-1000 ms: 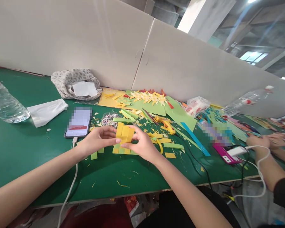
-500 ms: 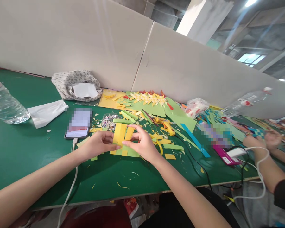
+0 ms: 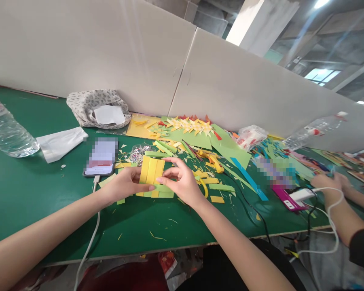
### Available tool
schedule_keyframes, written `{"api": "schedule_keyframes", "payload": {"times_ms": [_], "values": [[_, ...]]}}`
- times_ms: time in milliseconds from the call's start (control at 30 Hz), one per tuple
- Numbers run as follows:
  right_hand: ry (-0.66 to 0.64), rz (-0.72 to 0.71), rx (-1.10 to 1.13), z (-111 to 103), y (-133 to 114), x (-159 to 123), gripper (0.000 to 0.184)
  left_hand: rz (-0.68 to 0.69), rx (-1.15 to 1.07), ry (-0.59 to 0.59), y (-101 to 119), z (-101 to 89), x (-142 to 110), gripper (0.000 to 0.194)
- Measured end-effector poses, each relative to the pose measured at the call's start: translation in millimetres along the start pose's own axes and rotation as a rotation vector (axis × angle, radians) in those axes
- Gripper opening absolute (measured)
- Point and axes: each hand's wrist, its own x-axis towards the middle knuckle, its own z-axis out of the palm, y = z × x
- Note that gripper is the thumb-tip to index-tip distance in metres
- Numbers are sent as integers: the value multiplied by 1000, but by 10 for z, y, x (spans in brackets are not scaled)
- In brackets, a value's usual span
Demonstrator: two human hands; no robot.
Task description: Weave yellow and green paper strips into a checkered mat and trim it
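Observation:
Between my two hands is a small piece of woven paper strips (image 3: 152, 171), yellow strips running lengthwise with light green ones across the lower part. My left hand (image 3: 124, 186) pinches its lower left side, thumb in front and fingers behind. My right hand (image 3: 181, 178) grips the right side, its thumb pressed on the yellow strips and its index finger along the top corner. Just behind the piece lie folded green paper strips (image 3: 157, 154) and a clear tray of small googly eyes (image 3: 138, 154). Yellow paper offcuts (image 3: 210, 180) are scattered right of my right hand.
A phone (image 3: 100, 157) on a white cable lies left, near a water bottle (image 3: 9, 129). A yellow glue gun (image 3: 214, 161) trails a black cord. Woven paper fish (image 3: 189, 126) lie at the back by the partition. A co-worker's hands (image 3: 330, 182) are at far right.
The yellow strips, spread apart at the top before, now lie side by side. My right hand has moved slightly left with them.

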Motion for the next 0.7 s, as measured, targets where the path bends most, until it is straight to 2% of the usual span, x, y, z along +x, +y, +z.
{"api": "schedule_keyframes", "payload": {"times_ms": [100,233,533,700], "values": [[-32,12,0,-12,2,3,56,12,19,69,-16,-12,1,33],[-101,93,-31,-106,59,28,67,19,-80,140,-44,-56,14,39],[-84,61,-26,-238,41,60,56,15,-56,191,12,-79,1,29],[-72,32,-18,-254,-1,43,54,-17,-39,214,26,-70,-5,32]]}}
